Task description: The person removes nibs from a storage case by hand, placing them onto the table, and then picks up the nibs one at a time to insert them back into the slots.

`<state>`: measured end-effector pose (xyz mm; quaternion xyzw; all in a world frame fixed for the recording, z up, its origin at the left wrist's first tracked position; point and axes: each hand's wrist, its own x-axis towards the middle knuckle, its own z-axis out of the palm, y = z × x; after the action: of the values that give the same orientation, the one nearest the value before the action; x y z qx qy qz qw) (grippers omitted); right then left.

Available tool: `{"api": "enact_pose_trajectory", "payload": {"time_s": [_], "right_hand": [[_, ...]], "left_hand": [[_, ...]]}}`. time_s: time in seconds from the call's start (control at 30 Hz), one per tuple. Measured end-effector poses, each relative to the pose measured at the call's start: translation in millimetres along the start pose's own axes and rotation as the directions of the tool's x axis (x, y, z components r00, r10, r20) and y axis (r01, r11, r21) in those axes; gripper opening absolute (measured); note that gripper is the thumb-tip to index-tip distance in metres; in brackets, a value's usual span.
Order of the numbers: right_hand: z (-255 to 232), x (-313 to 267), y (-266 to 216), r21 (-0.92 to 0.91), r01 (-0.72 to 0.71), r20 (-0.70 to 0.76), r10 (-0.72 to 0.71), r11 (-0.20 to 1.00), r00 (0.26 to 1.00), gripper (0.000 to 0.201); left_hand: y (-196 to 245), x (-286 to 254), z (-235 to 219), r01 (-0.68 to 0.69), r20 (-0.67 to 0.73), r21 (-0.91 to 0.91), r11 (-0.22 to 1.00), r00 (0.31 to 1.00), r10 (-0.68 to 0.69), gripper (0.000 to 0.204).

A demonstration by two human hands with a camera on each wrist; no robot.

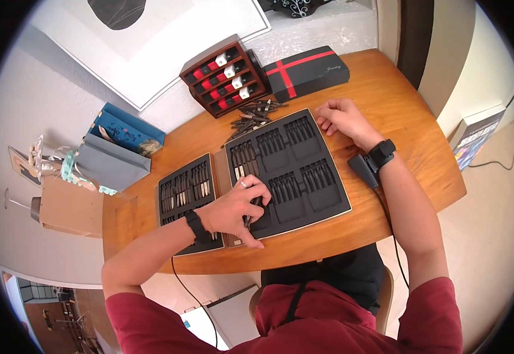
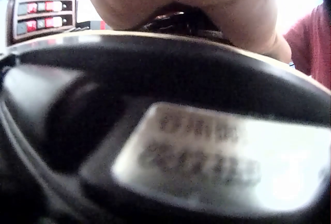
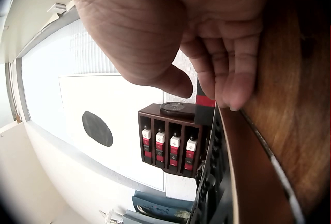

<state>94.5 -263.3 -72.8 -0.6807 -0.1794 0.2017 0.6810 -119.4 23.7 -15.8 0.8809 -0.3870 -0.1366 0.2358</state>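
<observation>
A hinged case lies unfolded on the table, with a wide black slotted tray on the right and a narrower slotted tray on the left. Slim dark sticks with pale ends fill many slots of the narrower tray and the wide tray's far-left group. Over the wide tray's near-left corner, my left hand curls its fingers and thumb about slim dark sticks, partly hidden beneath the palm. My right hand is beside the tray's far right corner, fingers loosely bent and holding nothing; its fingertips are close to the case edge.
Behind the case lies a loose pile of dark sticks. A wooden rack with red, white and black pieces and a black box with red ribbon stand farther back. Paper bags stand at the left; a cable hangs from each wrist.
</observation>
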Motion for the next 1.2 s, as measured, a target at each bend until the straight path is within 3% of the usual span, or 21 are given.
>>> {"api": "enact_pose_trajectory", "payload": {"time_s": [0.13, 0.47, 0.53, 0.6, 0.67, 0.7, 0.73, 0.8, 0.83, 0.87, 0.93, 1.0, 1.07, 1.13, 1.2], "right_hand": [[0.2, -0.2, -1.1, 0.001, 0.005, -0.007, -0.005, 1.000, 1.000, 0.025], [-0.2, 0.4, -0.8, -0.018, 0.006, 0.004, -0.006, 1.000, 1.000, 0.026], [-0.3, 0.5, 0.2, 0.003, 0.002, -0.004, -0.002, 1.000, 1.000, 0.026], [-1.0, 1.7, 1.3, -0.004, 0.001, -0.005, -0.001, 1.000, 1.000, 0.026], [-0.6, 2.3, 0.8, -0.010, 0.000, -0.003, 0.000, 1.000, 1.000, 0.025], [-0.8, 2.0, 0.1, -0.011, -0.001, -0.001, 0.001, 1.000, 1.000, 0.025], [-0.9, 1.1, -0.2, -0.012, -0.003, 0.001, 0.003, 1.000, 1.000, 0.025], [-0.9, 0.9, 0.2, -0.006, -0.001, 0.001, 0.001, 1.000, 1.000, 0.025], [-1.1, 1.0, 0.4, 0.002, -0.002, 0.002, 0.002, 1.000, 1.000, 0.025], [-1.5, 1.2, -0.1, -0.003, 0.002, 0.001, -0.002, 1.000, 1.000, 0.025], [-0.6, 0.8, -0.6, 0.002, -0.013, -0.001, 0.013, 1.000, 1.000, 0.024], [0.5, -1.2, -3.3, 0.000, -0.016, -0.003, 0.016, 1.000, 1.000, 0.024], [0.6, -2.6, -5.6, -0.004, -0.017, -0.005, 0.017, 1.000, 1.000, 0.023], [1.3, -3.1, -6.1, -0.007, -0.027, -0.010, 0.027, 1.000, 1.000, 0.023], [1.3, -1.9, -3.7, 0.003, -0.023, -0.007, 0.023, 1.000, 1.000, 0.023]], "left_hand": [[2.1, 4.2, -2.4, 0.006, 0.023, 0.018, 1.000, 1.000, -0.006, 0.057], [-15.0, 27.9, -18.2, -0.031, -0.180, -0.214, 0.976, 0.984, -0.009, 0.053], [-19.2, 31.6, -27.6, 0.107, -0.181, -0.368, 0.924, 0.966, -0.184, 0.052], [-19.5, 37.4, -37.8, 0.090, -0.226, -0.457, 0.885, 0.950, -0.213, 0.050], [-16.7, 41.7, -55.3, 0.421, -0.164, -0.562, 0.712, 0.787, -0.595, 0.053], [-22.4, 46.2, -61.4, 0.437, -0.233, -0.540, 0.720, 0.744, -0.627, 0.061], [-23.5, 52.5, -71.5, 0.435, -0.236, -0.539, 0.721, 0.744, -0.625, 0.061], [-24.5, 67.0, -97.4, 0.622, -0.323, -0.344, 0.703, 0.625, -0.711, 0.070], [-54.0, 69.3, -98.6, 0.614, -0.444, -0.225, 0.756, 0.626, -0.641, 0.075], [-54.6, 77.2, -105.2, 0.610, -0.449, -0.226, 0.759, 0.627, -0.637, 0.075], [-54.4, 92.9, -111.5, 0.716, -0.549, -0.049, 0.697, 0.563, -0.618, 0.077], [-72.6, 102.7, -107.0, 0.729, -0.600, 0.023, 0.684, 0.557, -0.574, 0.082], [-74.0, 112.8, -105.9, 0.720, -0.721, 0.206, 0.662, 0.569, -0.395, 0.081], [-78.5, 118.8, -105.8, 0.759, -0.719, 0.181, 0.625, 0.536, -0.442, 0.076], [-85.5, 120.4, -104.4, 0.722, -0.721, 0.282, 0.632, 0.594, -0.357, 0.073]]}}
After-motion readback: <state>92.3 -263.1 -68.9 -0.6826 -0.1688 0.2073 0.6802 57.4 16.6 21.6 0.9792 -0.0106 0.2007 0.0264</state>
